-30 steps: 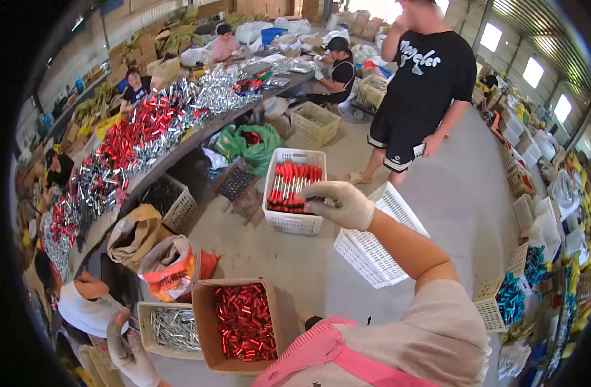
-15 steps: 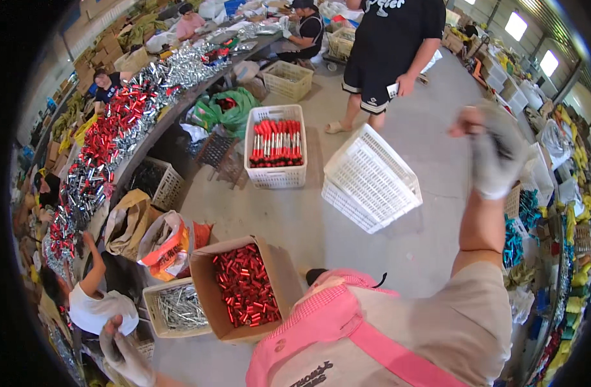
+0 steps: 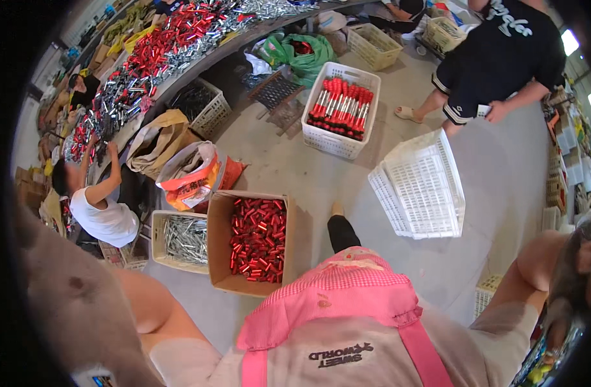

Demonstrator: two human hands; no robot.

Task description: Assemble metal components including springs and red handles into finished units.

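Note:
Both of my arms are bent up, bringing my hands close to the camera. My left hand (image 3: 73,297), in a pale work glove with a dark stain, is a large blurred shape at the left edge; its fingers are hidden. At the right rim my right hand (image 3: 585,271) appears dark and blurred, partly cut off, so its grip is unclear. No held object can be made out. In front of my pink apron (image 3: 334,290), a cardboard box (image 3: 289,238) holds red metal tubes (image 3: 257,238). Beside it, a cream crate (image 3: 159,242) contains silvery metal rods (image 3: 186,238).
A white crate (image 3: 337,148) holds red-handled tools. Stacked white baskets (image 3: 424,187) stand right of it, near a person in black (image 3: 502,58). Sacks (image 3: 192,174) lie beyond the box. At left, a person in white (image 3: 108,213) works at a long table heaped with parts (image 3: 160,51).
My hands have come up from either side toward the camera. The view has shifted, so the crates and box sit elsewhere in it. The person in white now reaches to the table heap.

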